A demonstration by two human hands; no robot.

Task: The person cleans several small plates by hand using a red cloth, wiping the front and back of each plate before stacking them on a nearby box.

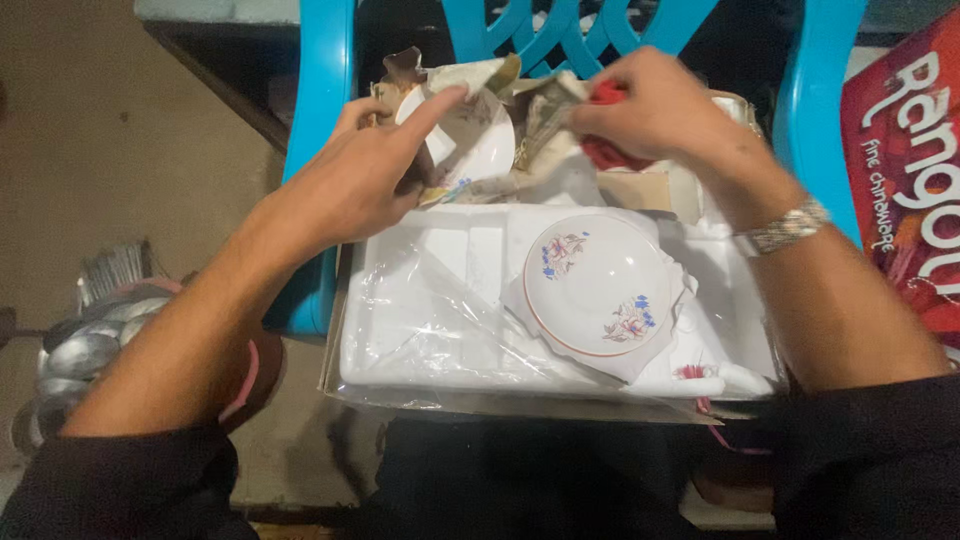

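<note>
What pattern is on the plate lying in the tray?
Blue and pink flowers on white plate, thin orange rim; head view.

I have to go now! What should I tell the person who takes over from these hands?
Left hand: fingers on a white bowl half in crumpled paper.
Right hand: gripping a red cloth beside the bowl.
A floral plate lies unwrapped in the white foam tray on the blue chair.
Done: plate is out. Left: bowl is partly wrapped.
</note>
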